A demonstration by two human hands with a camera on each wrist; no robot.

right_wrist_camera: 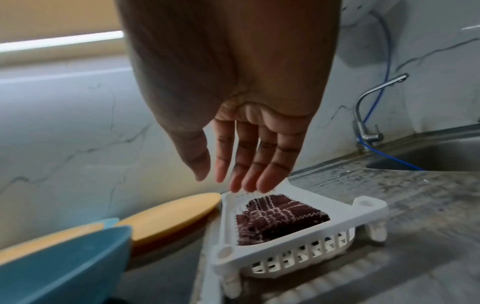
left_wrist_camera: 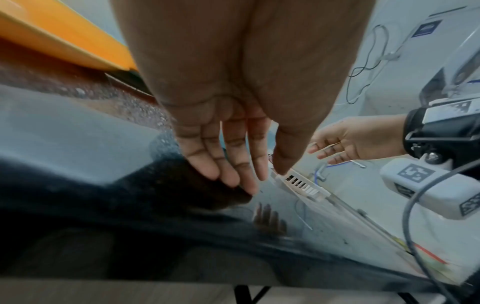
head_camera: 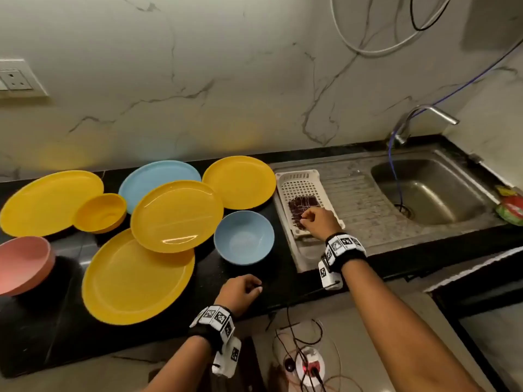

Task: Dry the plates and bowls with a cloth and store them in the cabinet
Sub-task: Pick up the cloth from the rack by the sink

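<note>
Several yellow plates (head_camera: 177,216), a blue plate (head_camera: 152,176), a yellow bowl (head_camera: 100,212), a blue bowl (head_camera: 244,237) and a pink bowl (head_camera: 24,263) lie on the black counter (head_camera: 51,335). A dark maroon checked cloth (head_camera: 301,206) (right_wrist_camera: 280,218) lies folded in a white perforated basket (head_camera: 297,179) (right_wrist_camera: 298,259) on the drainboard. My right hand (head_camera: 308,219) (right_wrist_camera: 224,182) hovers just above the cloth with relaxed fingers, holding nothing. My left hand (head_camera: 249,288) (left_wrist_camera: 257,174) hangs over the counter in front of the blue bowl, fingers loose and empty.
A steel sink (head_camera: 458,176) with a tap (head_camera: 418,114) and a blue hose lies to the right. A red and green packet (head_camera: 512,207) sits at the sink's right rim. Below the counter edge, a power strip (head_camera: 308,366) with cables lies on the floor.
</note>
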